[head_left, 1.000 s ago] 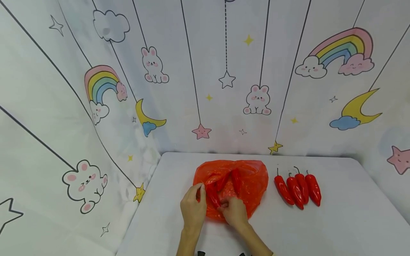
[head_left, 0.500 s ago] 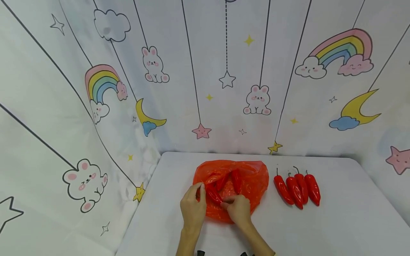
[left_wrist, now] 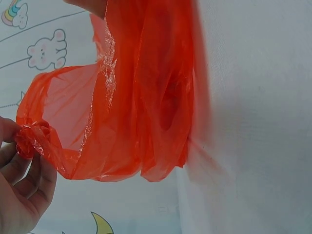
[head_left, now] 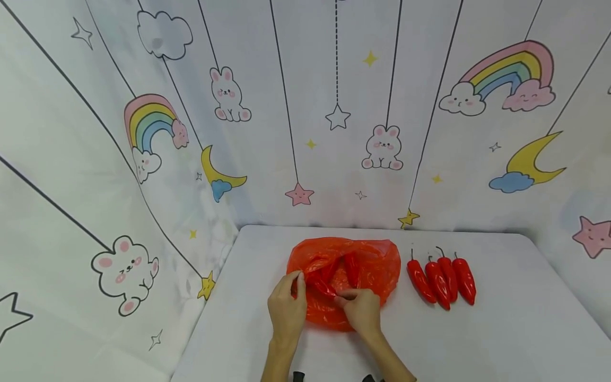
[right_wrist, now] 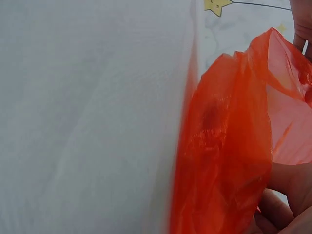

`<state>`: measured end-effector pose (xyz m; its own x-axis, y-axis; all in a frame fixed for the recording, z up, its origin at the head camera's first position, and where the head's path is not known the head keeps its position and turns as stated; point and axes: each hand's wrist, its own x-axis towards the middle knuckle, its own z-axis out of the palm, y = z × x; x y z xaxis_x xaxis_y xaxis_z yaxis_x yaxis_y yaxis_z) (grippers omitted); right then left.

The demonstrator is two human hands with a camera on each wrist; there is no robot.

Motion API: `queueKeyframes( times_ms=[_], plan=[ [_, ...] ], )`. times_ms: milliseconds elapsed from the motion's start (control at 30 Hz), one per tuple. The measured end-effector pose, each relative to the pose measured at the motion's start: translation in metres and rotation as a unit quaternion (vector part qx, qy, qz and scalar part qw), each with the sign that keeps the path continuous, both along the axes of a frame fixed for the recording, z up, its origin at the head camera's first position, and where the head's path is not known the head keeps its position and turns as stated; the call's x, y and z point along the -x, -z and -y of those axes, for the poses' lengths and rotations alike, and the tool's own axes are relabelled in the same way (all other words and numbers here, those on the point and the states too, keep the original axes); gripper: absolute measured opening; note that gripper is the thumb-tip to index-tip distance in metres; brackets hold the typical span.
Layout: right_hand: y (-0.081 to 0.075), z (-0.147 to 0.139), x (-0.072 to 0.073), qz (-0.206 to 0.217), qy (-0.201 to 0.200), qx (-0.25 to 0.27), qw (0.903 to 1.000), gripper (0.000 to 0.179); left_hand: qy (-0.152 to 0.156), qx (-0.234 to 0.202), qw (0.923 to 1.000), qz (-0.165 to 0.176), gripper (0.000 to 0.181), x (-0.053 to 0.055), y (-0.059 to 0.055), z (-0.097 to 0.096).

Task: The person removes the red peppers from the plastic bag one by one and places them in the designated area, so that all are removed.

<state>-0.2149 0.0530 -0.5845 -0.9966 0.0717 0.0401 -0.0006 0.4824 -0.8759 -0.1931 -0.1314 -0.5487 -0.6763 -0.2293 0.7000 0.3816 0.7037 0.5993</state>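
Note:
On the white table sits a red plastic bag, its mouth facing up with several red chili peppers showing inside. My left hand pinches the bunched rim at its near left; the left wrist view shows the fingers gathered round crumpled plastic. My right hand reaches over the near side of the bag. Its thumb and finger pinch the tapered end of a glossy red chili pepper, which slants from near the left fingertips. Another chili pepper lies deeper in the bag. The bag wall hides the right fingertips in the right wrist view.
To the right of the bag several chili peppers lie side by side, stems pointing to the back. A white cloth backdrop with cartoon drawings rises behind the table.
My right hand has moved up and to the right, with the pepper's near end turning the same way. My left hand keeps its hold on the rim.

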Motion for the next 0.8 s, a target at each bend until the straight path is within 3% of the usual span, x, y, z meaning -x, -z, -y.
queueKeyframes(
  times_ms=[500, 800],
  plan=[
    [-0.012, -0.015, -0.006, 0.034, 0.026, 0.043, 0.9982, 0.020, 0.002, -0.004, 0.9999, 0.011, 0.017, -0.002, -0.001, -0.002],
    [-0.018, -0.023, -0.010, 0.039, 0.047, 0.034, 0.9976, 0.018, 0.000, -0.003, 1.0000, 0.007, 0.016, -0.001, -0.002, -0.002]
  ],
)
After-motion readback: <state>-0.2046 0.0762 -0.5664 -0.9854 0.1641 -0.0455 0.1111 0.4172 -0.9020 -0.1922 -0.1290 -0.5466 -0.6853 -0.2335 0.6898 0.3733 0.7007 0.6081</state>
